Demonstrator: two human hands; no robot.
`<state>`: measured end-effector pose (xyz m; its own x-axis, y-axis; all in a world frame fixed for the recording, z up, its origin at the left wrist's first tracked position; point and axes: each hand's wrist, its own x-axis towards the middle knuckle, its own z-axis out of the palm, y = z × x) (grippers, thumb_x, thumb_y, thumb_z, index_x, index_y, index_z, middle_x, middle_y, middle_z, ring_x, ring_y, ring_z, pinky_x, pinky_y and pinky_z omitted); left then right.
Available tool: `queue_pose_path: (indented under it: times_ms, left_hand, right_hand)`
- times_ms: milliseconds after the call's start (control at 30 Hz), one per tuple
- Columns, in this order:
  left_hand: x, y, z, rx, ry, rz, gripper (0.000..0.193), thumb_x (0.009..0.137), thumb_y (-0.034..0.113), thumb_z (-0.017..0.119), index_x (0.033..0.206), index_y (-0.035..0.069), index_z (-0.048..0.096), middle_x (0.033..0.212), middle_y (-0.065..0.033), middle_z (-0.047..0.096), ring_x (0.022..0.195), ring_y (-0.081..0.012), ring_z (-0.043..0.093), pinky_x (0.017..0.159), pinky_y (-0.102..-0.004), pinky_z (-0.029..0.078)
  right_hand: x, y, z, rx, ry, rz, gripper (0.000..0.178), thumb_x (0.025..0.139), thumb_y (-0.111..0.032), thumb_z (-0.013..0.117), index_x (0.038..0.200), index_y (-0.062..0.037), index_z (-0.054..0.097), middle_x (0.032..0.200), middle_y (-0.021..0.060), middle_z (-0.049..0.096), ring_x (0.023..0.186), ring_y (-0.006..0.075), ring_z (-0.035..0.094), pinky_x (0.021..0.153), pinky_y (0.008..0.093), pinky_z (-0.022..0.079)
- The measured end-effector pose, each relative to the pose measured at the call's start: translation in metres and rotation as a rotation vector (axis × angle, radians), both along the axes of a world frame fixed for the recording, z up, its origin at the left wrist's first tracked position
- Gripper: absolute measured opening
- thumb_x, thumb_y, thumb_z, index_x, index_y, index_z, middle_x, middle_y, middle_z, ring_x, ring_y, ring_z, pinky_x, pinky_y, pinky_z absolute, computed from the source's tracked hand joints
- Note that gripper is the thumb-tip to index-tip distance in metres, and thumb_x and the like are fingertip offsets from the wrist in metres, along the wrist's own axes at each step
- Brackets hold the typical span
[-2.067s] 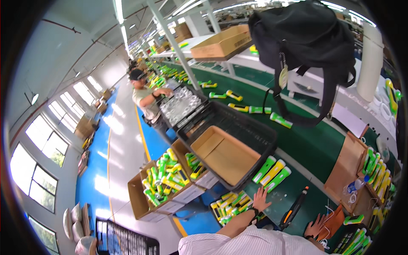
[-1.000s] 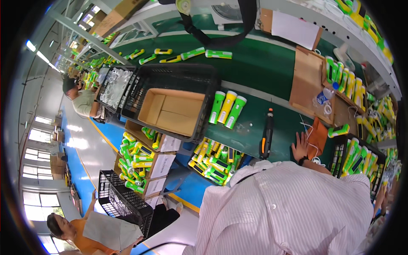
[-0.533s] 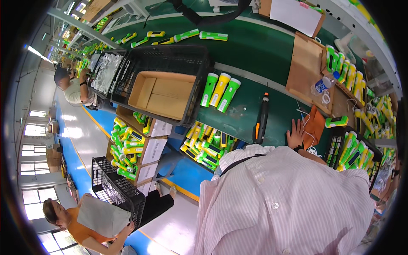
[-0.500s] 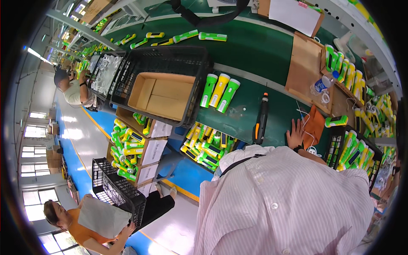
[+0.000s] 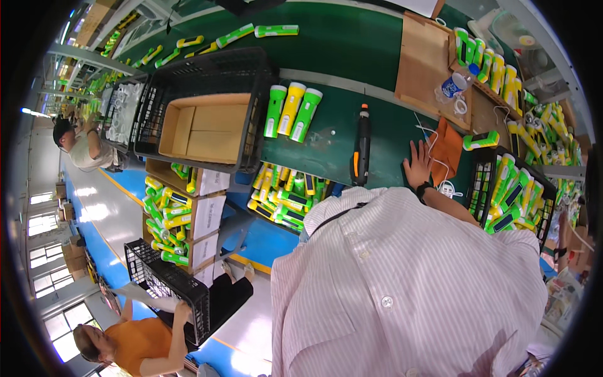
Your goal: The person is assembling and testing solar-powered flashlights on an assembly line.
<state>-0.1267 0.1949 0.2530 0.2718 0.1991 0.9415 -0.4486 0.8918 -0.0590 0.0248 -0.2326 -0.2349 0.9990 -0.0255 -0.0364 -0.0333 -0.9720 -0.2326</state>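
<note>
While right hand (image 5: 417,166) rests on green bench (image 5: 333,158) | orange sheet (image 5: 445,151) lies beside

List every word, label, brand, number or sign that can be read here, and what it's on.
Bottle: lettering on its blue label; not copied out.
White sheets on the cardboard boxes: print too small and blurred to read.
Three flashlights in a row: any markings are too small to read.

Three flashlights (image 5: 289,112) lay on the table (image 5: 336,107) between a crate (image 5: 210,76), left, with a carton (image 5: 210,135) inside, and a screwdriver (image 5: 362,144). Right of that lay the right hand (image 5: 418,166), just beside what was probably a pouch (image 5: 445,151).
</note>
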Motion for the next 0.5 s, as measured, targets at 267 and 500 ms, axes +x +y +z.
queue_pose_path:
  times_ms: [267,500]
  left_hand:
    - [-0.021,0.013,0.007,0.028,0.046,0.257,0.034,0.086,0.031,0.046,0.103,0.004,0.056,0.104,-0.0148,0.057,0.090,-0.0296,0.054,0.079,-0.0415,0.042]
    - [-0.047,0.018,0.034,0.122,-0.057,0.527,0.037,0.086,0.033,0.046,0.106,0.003,0.056,0.106,-0.0159,0.057,0.093,-0.0312,0.055,0.080,-0.0423,0.042]
  right_hand:
    - [0.001,-0.007,-0.007,-0.004,-0.069,-0.015,0.062,0.079,-0.031,0.050,0.137,-0.0240,0.027,0.144,0.0065,0.018,0.134,0.0280,0.012,0.102,0.0591,0.014]
    - [-0.001,0.003,-0.011,0.001,-0.052,-0.008,0.066,0.077,-0.030,0.052,0.137,-0.0231,0.027,0.144,0.0073,0.019,0.134,0.0277,0.014,0.101,0.0573,0.016]
